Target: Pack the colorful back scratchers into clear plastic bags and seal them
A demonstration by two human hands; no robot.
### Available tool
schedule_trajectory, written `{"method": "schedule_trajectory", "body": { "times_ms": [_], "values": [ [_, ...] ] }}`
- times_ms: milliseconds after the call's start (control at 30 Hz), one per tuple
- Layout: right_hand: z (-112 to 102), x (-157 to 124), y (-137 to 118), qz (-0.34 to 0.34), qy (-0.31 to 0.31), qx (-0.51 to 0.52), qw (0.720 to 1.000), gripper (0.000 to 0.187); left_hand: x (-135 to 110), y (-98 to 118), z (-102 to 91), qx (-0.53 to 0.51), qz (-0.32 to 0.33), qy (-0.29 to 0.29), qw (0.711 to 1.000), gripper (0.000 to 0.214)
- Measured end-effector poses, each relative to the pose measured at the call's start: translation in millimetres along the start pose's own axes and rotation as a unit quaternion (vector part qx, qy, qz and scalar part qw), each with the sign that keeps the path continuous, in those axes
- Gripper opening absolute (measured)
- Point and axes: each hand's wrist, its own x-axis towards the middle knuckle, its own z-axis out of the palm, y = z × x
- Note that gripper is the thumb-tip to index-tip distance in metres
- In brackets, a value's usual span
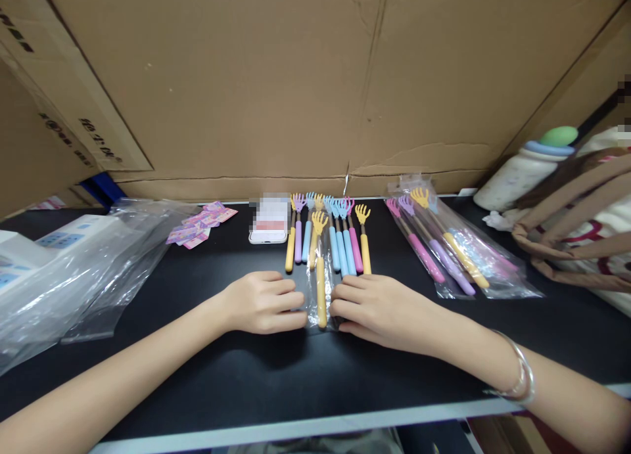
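Curled fingers [290, 301] of the left hand [261, 303] and right hand [382, 309] flank a yellow claw-headed back scratcher [321, 280] in or on a clear plastic sleeve [312, 293], grip unclear; uneven tugging could crease the sleeve.

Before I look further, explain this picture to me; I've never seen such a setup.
No machine here: one camera, worn on a person's head, looks forward and down. The bare left hand and right hand reach the edges of a clear bag with a yellow scratcher inside; whether they grip it is hard to tell. Beyond it, on the black table, lie a row of coloured scratchers and a phone. Printed cards and clear plastic sleeves lie to the left; bagged scratchers and a bottle are to the right.
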Motion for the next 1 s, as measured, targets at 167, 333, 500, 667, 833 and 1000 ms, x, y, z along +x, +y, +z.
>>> {"method": "schedule_trajectory", "body": {
  "times_ms": [167, 333, 500, 667, 833, 1000],
  "values": [
    [1.1, -0.5, 0.3, -0.001, 0.005, -0.002, 1.000, 0.012, 0.0, 0.2, 0.3, -0.003, 0.002, -0.002, 1.000, 0.015],
    [1.5, -0.1, 0.5, 0.003, 0.004, 0.000, 1.000, 0.012, -0.3, 0.2, 0.8, 0.000, 0.000, -0.004, 1.000, 0.017],
    [0.9, 0.1, 0.3, 0.006, 0.002, 0.006, 1.000, 0.013, -0.9, -0.3, 1.8, 0.005, 0.000, -0.004, 1.000, 0.017],
    [1.0, -0.5, -0.2, 0.002, -0.003, 0.002, 1.000, 0.012, 0.4, -0.7, 1.7, 0.006, 0.003, 0.004, 1.000, 0.019],
    [1.0, -0.3, -0.5, 0.002, 0.002, 0.000, 1.000, 0.011, 1.5, -0.1, 1.0, -0.007, -0.002, 0.000, 1.000, 0.020],
    [1.7, -0.2, -0.2, 0.006, 0.003, 0.001, 1.000, 0.012, 0.5, -0.1, 1.0, -0.002, -0.005, -0.001, 1.000, 0.019]
  ]
}}
